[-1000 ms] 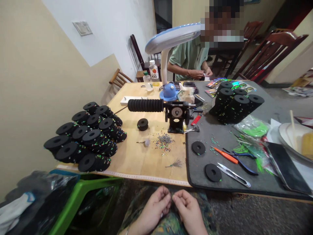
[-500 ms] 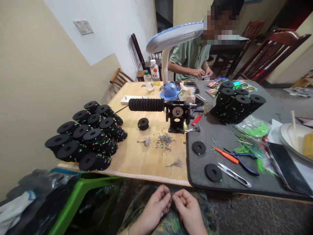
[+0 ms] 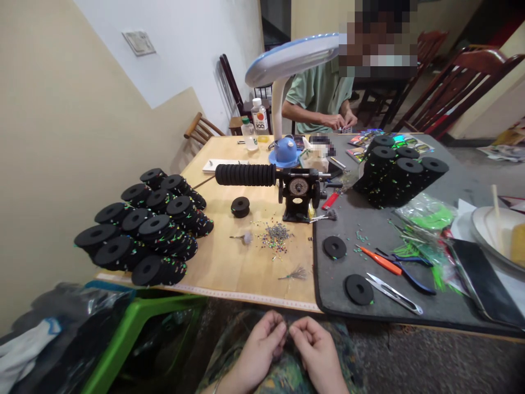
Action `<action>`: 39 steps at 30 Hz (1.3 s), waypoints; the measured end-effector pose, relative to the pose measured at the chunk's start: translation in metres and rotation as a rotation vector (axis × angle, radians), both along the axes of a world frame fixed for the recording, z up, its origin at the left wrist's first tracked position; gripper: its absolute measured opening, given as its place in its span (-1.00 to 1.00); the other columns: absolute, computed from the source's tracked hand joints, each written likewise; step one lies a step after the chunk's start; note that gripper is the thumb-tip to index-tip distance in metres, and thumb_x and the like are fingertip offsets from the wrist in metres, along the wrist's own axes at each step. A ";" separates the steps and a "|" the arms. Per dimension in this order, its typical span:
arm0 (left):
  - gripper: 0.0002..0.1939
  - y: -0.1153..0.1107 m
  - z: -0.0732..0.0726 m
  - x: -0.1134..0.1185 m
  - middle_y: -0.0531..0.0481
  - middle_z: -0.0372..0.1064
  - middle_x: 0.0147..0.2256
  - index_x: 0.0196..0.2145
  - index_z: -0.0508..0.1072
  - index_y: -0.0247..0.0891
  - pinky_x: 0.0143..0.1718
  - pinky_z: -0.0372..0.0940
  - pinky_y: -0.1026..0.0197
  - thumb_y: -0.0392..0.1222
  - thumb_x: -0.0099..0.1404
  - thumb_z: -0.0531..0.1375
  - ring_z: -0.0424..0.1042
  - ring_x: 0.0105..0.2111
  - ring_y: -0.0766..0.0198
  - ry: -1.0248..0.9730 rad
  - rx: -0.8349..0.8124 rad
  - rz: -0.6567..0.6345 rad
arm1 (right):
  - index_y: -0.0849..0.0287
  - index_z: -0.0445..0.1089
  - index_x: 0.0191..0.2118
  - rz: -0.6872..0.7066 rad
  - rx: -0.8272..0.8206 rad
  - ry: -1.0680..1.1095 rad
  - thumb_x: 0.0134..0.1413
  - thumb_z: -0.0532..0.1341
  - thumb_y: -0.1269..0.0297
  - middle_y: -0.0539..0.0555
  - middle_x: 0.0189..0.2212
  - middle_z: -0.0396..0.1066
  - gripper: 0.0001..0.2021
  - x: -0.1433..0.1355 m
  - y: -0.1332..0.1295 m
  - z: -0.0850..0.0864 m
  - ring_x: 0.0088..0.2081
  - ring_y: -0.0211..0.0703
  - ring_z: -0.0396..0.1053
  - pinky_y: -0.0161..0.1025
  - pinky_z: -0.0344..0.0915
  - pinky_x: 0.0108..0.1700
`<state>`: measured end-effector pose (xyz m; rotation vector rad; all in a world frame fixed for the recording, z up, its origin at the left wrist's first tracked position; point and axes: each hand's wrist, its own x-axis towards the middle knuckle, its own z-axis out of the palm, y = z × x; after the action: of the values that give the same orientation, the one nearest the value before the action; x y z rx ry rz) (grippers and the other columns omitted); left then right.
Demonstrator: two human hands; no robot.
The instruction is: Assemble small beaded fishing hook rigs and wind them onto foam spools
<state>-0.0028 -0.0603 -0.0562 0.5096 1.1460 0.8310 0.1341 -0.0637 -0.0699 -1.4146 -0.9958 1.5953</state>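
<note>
My left hand (image 3: 266, 345) and my right hand (image 3: 315, 348) are close together over my lap, below the table's front edge. Each has thumb and fingertips pinched together; whatever lies between them is too small to make out. Beyond them on the table lie a bundle of fine stalks (image 3: 294, 273) and a pile of tiny beads (image 3: 277, 236). A black foam spool (image 3: 359, 289) and silver thread snips (image 3: 394, 294) rest on the grey mat. Behind the beads stands a black winding machine (image 3: 298, 191) carrying a row of foam rings (image 3: 246, 175).
Stacks of foam spools (image 3: 153, 227) crowd the table's left side; more spools (image 3: 400, 175) stand at back right. An orange tool (image 3: 381, 260), blue-handled pliers (image 3: 414, 273) and a phone (image 3: 486, 279) lie on the right. A desk lamp (image 3: 283, 150) rises at the back, where another person (image 3: 320, 104) sits.
My hands keep nearly the same pinched pose over my lap. The view has shifted very slightly, and the other person's hands have barely moved.
</note>
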 end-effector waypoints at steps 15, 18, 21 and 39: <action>-0.48 -0.001 -0.005 -0.001 0.23 0.17 -0.65 -0.47 0.25 -0.23 -0.59 -0.17 0.30 0.23 -0.03 0.37 0.00 -0.66 0.49 -0.096 -0.004 -0.034 | 0.20 0.37 -0.50 -0.011 -0.016 0.050 -0.10 0.32 -0.11 -0.19 -0.74 0.08 -0.59 -0.002 0.001 0.006 -0.68 -0.38 -0.08 -0.38 -0.14 -0.63; -0.46 0.000 -0.009 0.001 0.24 0.15 -0.66 -0.47 0.24 -0.21 -0.59 -0.14 0.31 0.23 -0.09 0.39 0.03 -0.66 0.48 -0.139 -0.028 -0.024 | 0.22 0.37 -0.49 -0.014 -0.004 0.056 -0.08 0.31 -0.12 -0.15 -0.72 0.16 -0.58 -0.002 0.001 0.003 -0.67 -0.38 -0.05 -0.39 -0.11 -0.61; -0.43 0.000 -0.010 0.003 0.24 0.13 -0.65 -0.48 0.22 -0.20 -0.59 -0.15 0.32 0.24 -0.13 0.41 0.04 -0.65 0.47 -0.167 -0.046 -0.005 | 0.21 0.35 -0.48 -0.012 -0.015 0.060 -0.07 0.30 -0.12 -0.15 -0.72 0.18 -0.57 -0.002 0.000 0.000 -0.68 -0.38 -0.05 -0.40 -0.13 -0.62; -0.41 0.002 -0.003 0.004 0.26 0.07 -0.63 -0.48 0.23 -0.21 -0.60 -0.25 0.32 0.19 -0.20 0.45 -0.03 -0.66 0.52 -0.150 -0.110 0.095 | 0.17 0.32 -0.56 0.017 -0.019 -0.001 -0.10 0.32 -0.04 -0.21 -0.77 0.03 -0.63 -0.001 0.000 0.005 -0.70 -0.38 -0.10 -0.38 -0.18 -0.65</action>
<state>0.0008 -0.0586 -0.0593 0.2984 1.0765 0.8675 0.1333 -0.0636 -0.0650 -1.4237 -0.9984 1.6207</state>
